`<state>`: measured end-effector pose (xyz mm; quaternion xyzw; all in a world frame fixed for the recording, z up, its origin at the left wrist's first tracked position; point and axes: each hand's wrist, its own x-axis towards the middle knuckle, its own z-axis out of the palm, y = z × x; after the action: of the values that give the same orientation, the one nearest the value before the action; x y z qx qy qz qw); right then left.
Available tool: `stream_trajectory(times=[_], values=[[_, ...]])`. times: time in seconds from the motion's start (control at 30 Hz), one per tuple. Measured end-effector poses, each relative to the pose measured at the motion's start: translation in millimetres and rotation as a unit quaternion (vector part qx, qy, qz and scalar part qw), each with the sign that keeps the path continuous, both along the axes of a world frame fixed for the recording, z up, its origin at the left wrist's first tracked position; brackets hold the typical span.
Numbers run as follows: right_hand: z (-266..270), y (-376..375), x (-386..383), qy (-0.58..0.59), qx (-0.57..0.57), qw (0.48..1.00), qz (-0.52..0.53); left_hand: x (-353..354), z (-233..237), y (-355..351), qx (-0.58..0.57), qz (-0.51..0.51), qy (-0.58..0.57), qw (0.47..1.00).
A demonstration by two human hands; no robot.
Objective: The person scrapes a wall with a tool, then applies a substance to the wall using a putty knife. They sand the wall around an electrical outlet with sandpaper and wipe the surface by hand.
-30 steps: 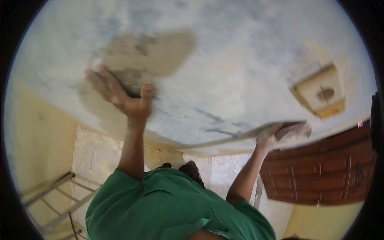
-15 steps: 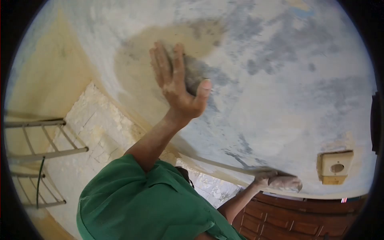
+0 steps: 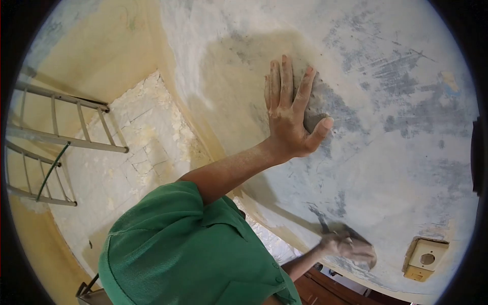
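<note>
My left hand (image 3: 291, 114) lies flat against the patchy wall (image 3: 406, 168), fingers spread and thumb out to the side; nothing is in it. Pale dust coats its fingers and forearm. Lower and to the right, my right hand (image 3: 338, 245) presses a flat, round-edged piece of sandpaper (image 3: 372, 256) to the wall. That hand is smeared by motion, and its palm is hidden. Grey scuffs and white patches mark the wall around both hands.
A metal ladder (image 3: 66, 137) stands at the left, with a green cord on it. Dust and flakes cover the tiled floor (image 3: 117, 178). A socket plate (image 3: 426, 258) is set in the wall at lower right, near brown wooden furniture (image 3: 317, 290).
The view has shifted, so the ladder sits higher and the left hand farther right in it. The left hand stays flat on the wall; the right hand still presses the sandpaper there.
</note>
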<state>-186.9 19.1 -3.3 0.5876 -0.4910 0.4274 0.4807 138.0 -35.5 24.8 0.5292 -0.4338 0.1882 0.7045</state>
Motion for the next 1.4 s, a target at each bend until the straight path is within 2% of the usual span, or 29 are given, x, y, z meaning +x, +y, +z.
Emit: stream_trajectory(times=[0.03, 0.07, 0.1, 0.13, 0.17, 0.23, 0.27, 0.37, 0.43, 0.47, 0.5, 0.57, 0.6, 0.67, 0.7, 0.73, 0.77, 0.8, 0.87, 0.9, 0.97, 1.0, 1.07, 1.13, 1.2, 1.27, 1.33, 1.37, 1.4], values=[[4.2, -1.9, -15.5, -0.001, 0.000, 1.000, 0.004, 0.1, -3.5, -0.7, -0.003, -0.002, 0.001, 1.000], [24.2, 2.2, -18.7, -0.154, 0.001, 0.986, 0.064, -0.4, -5.9, -0.6, -0.006, -0.005, 0.003, 1.000], [43.7, 4.9, -19.9, -0.304, 0.001, 0.945, 0.123, 0.7, -6.1, -0.3, -0.007, -0.002, 0.001, 1.000], [53.8, 5.4, -26.2, -0.446, 0.002, 0.878, 0.176, 0.1, -6.0, -0.2, 0.002, 0.005, 0.006, 1.000], [56.3, 2.1, -43.4, -0.445, -0.001, 0.878, 0.175, -1.9, -5.3, -0.7, 0.011, 0.007, 0.011, 1.000], [56.8, 4.9, -74.2, -0.594, 0.065, 0.786, 0.159, -0.7, -5.0, -0.8, 0.004, 0.004, 0.010, 1.000], [47.0, 10.1, -79.8, -0.596, 0.053, 0.788, 0.148, -0.4, -4.1, -1.0, -0.002, 0.003, 0.009, 1.000], [8.8, 6.6, -48.1, -0.301, 0.019, 0.942, 0.147, -0.6, -1.8, -1.2, 0.003, 0.015, 0.000, 1.000], [-3.3, 1.4, -39.8, -0.092, 0.007, 0.992, 0.089, -3.2, -3.0, -1.7, 0.002, 0.012, -0.001, 1.000], [0.3, 2.0, -49.6, -0.115, 0.034, 0.962, 0.247, -3.8, -5.0, -4.0, 0.000, 0.015, -0.004, 1.000], [19.8, 11.5, -49.4, -0.012, 0.056, 0.992, 0.109, -4.1, -6.4, -3.6, 0.005, -0.004, 0.002, 1.000], [36.0, 16.6, -71.9, -0.103, 0.055, 0.992, 0.053, -6.8, -14.9, -8.5, -0.015, 0.007, -0.001, 1.000], [40.0, 8.2, -88.6, -0.171, 0.001, 0.979, 0.113, -8.0, -10.3, -11.4, -0.036, 0.024, -0.010, 0.999], [63.7, 15.1, -87.9, -0.295, -0.043, 0.953, -0.062, -4.4, -8.0, -6.8, 0.010, 0.058, -0.075, 0.995], [70.1, 1.4, -86.5, -0.362, -0.129, 0.923, 0.020, -6.3, -6.2, -5.3, 0.005, 0.044, -0.058, 0.997], [86.5, 0.9, -77.4, -0.370, -0.145, 0.911, 0.110, -6.5, -4.6, -4.8, 0.004, 0.039, -0.039, 0.998], [101.4, -4.5, -80.6, -0.286, -0.196, 0.936, 0.060, -5.7, -3.0, -4.8, -0.008, 0.028, -0.039, 0.999], [107.8, -3.5, -87.9, -0.354, -0.163, 0.915, 0.102, -5.7, -4.1, -4.3, -0.004, 0.030, -0.035, 0.999], [142.9, -2.1, -90.4, -0.262, -0.206, 0.932, 0.141, -6.4, -5.0, -3.8, -0.002, 0.027, -0.027, 0.999], [159.8, 0.3, -90.1, -0.257, -0.210, 0.933, 0.139, -5.9, -4.8, -4.7, -0.009, 0.024, -0.030, 0.999], [182.7, 3.2, -90.4, -0.304, -0.186, 0.904, 0.236, -5.6, -3.2, -3.7, -0.020, 0.021, -0.032, 0.999], [186.9, 2.6, -95.7, -0.300, -0.189, 0.905, 0.236, -7.1, -2.4, -2.7, -0.012, 0.024, -0.029, 0.999], [194.9, 2.5, -103.5, -0.113, -0.136, 0.982, 0.066, -7.0, -4.3, -2.6, -0.007, 0.028, -0.021, 0.999], [188.0, 10.2, -90.7, -0.103, -0.138, 0.980, 0.101, -4.6, -8.4, -3.6, -0.008, 0.032, -0.042, 0.999], [159.7, 13.2, -86.4, -0.070, -0.095, 0.991, 0.060, -4.1, -10.0, -4.2, -0.015, 0.025, -0.033, 0.999], [113.9, 15.3, -83.0, -0.153, -0.091, 0.984, -0.004, -5.5, -7.9, -3.2, -0.023, 0.012, -0.029, 0.999], [52.5, 10.3, -85.7, -0.304, -0.096, 0.947, 0.037, -9.0, -7.0, -0.4, -0.007, 0.010, -0.005, 1.000], [23.5, 11.1, -80.2, -0.313, -0.099, 0.944, 0.030, -6.9, -9.4, -2.4, -0.012, 0.013, -0.013, 1.000], [-3.5, 11.4, -70.1, -0.379, -0.065, 0.923, -0.023, -6.5, -10.0, -4.4, -0.011, 0.006, -0.023, 1.000]])
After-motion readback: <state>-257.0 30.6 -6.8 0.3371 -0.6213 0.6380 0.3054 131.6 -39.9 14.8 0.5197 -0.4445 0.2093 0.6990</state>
